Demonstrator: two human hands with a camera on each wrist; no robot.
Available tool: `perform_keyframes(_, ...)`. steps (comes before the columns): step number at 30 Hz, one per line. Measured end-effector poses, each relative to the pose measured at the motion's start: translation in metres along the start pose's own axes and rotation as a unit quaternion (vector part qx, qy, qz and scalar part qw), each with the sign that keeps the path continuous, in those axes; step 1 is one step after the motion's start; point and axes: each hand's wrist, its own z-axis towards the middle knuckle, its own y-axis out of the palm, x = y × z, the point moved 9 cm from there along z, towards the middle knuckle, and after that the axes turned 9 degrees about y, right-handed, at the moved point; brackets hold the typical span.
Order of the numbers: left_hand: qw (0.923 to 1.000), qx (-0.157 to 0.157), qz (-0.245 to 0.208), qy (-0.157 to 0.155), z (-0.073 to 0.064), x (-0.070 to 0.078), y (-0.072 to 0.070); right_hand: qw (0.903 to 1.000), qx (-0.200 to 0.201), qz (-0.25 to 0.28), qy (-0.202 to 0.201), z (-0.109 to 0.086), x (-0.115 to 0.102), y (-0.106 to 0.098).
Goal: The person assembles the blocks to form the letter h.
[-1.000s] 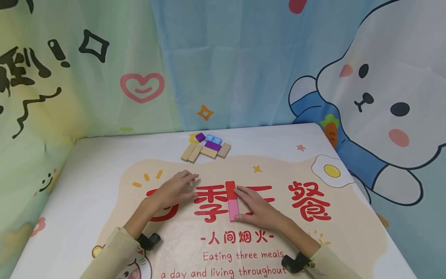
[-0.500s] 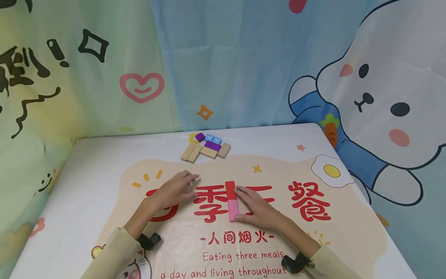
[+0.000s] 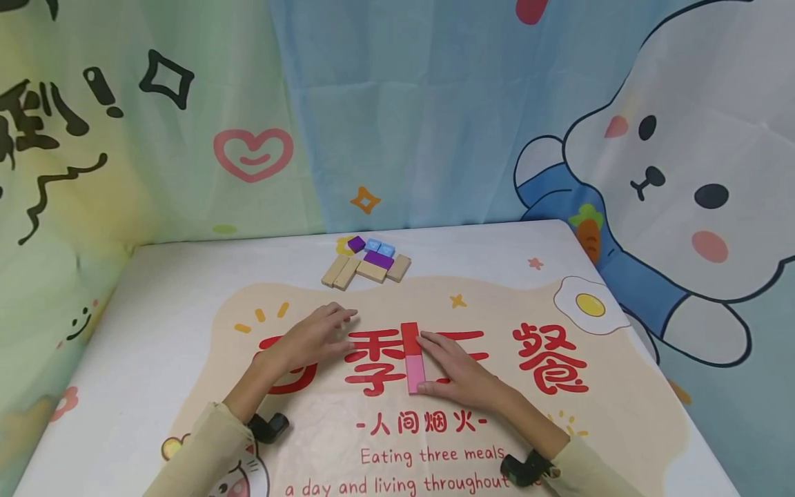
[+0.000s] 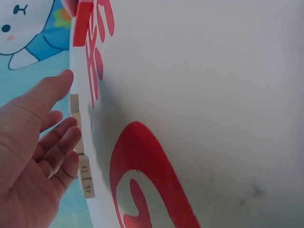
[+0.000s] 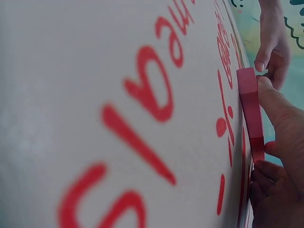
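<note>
A red block (image 3: 410, 338) and a pink block (image 3: 415, 375) lie end to end in one line on the printed tablecloth. My right hand (image 3: 462, 373) rests along their right side, index fingertip at the red block and thumb at the pink one. The right wrist view shows the thumb against the pink block (image 5: 250, 99), while the red block (image 5: 257, 148) is partly behind the fingers. To the left of the blocks, my left hand (image 3: 315, 338) holds nothing, its fingers loosely bent. In the left wrist view this hand (image 4: 38, 147) is apart from the red block (image 4: 82, 23).
Toward the back of the table lie several wooden blocks (image 3: 371, 271), two purple blocks (image 3: 379, 259) and two light blue blocks (image 3: 380, 247), close together. A patterned curtain (image 3: 397, 124) hangs behind the table. Each wrist wears a black camera (image 3: 268, 428).
</note>
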Motion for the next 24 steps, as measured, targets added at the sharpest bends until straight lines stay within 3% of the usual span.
perform_keyframes(9, 0.9999, -0.011, -0.004, 0.000, 0.009, 0.004, 0.007, 1.0000, 0.001, 0.002, 0.004, 0.000, 0.001, 0.000)
perform_keyframes(15, 0.9997, -0.010, 0.010, 0.019, 0.022, 0.012, 0.001, 1.0000, 0.003, 0.001, 0.003, 0.001, 0.002, -0.001)
perform_keyframes(20, 0.9981, -0.010, 0.039, 0.046, 0.041, 0.016, -0.010, 1.0000, 0.001, 0.002, 0.004, 0.000, 0.002, 0.000)
perform_keyframes(24, 0.9977, -0.006, 0.065, 0.017, 0.065, 0.009, -0.026, 0.9999, -0.003, 0.010, 0.005, 0.000, 0.002, 0.000)
